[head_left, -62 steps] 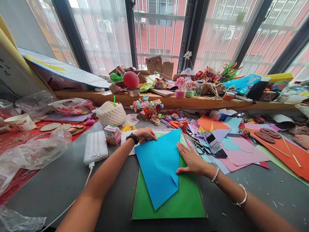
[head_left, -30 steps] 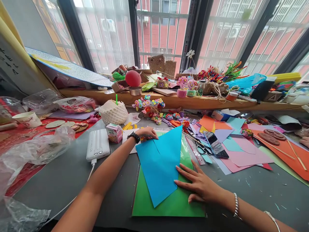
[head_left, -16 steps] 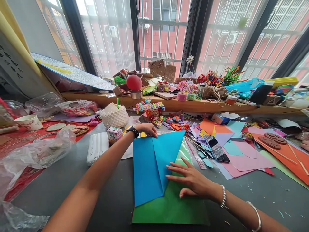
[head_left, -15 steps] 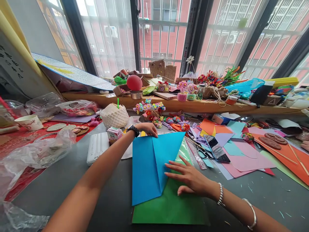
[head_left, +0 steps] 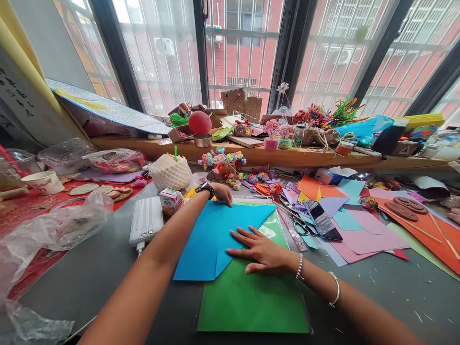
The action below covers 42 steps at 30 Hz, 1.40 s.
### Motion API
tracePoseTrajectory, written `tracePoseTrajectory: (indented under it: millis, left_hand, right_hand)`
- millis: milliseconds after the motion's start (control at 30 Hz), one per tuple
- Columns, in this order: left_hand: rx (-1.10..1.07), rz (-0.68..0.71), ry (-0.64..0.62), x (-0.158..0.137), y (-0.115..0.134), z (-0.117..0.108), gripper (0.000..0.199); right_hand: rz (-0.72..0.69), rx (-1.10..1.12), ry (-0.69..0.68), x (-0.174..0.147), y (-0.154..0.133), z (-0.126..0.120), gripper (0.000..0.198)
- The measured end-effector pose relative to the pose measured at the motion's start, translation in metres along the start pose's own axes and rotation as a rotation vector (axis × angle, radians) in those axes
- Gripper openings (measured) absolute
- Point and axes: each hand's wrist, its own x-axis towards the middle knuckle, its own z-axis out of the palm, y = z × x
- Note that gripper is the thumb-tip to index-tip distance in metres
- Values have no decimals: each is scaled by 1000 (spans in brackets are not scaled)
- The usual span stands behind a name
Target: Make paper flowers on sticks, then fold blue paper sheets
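A folded sheet of blue paper (head_left: 204,239) lies at a slant over a pack of green paper (head_left: 251,306) in a clear sleeve. At the sheet's far edge, my left hand (head_left: 223,194) is closed, its curled fingers gripping the paper there; their tips are partly hidden. My right hand (head_left: 260,251) lies flat with fingers spread, its fingertips on the folded right part of the blue sheet and its palm over the green pack. A crease shows near the blue sheet's lower corner.
Right of the green pack are a ruler (head_left: 293,230), scissors (head_left: 304,228), a phone (head_left: 322,221) and pink paper (head_left: 373,239). A white power bank (head_left: 145,218), a drink carton (head_left: 170,201) and a coconut (head_left: 170,172) stand left. Crafts line the wooden sill (head_left: 251,154).
The blue sheet has turned, its lower end swinging left, baring more of the green pack. My right hand has slid left across it; my left hand stays at the far edge.
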Motion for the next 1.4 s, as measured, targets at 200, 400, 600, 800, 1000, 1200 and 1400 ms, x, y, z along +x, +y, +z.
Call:
tracePoseTrajectory:
  millis: [200,400,600,800,1000,1200,1400]
  left_hand:
    - [-30,-57,-72,10,-4,-5,35]
    - [-71,-153,-141,21,-6,-9,38]
    - [-105,-193,-144,21,-8,-11,39]
    - [-141,-183,-115,18,-10,-9,37]
    - [-150,-204,-93,19,-9,-8,32]
    - [-151,-203,-100,17,-9,-8,32]
    - [-138,-205,-116,17,-9,-9,31]
  right_hand:
    - [-27,-9,-8,-6,-3,0,57]
    - [-10,-26,0,-8,-12,0,61]
    - [15,-78,30,-3,-24,-4,69]
    - [-143,-144,134,1,-34,12,74]
    - [-102,-224,216,5,-44,31,69]
    - [2,-249,296,7,-57,39,71]
    - [70,-271,308,8,-70,45,87]
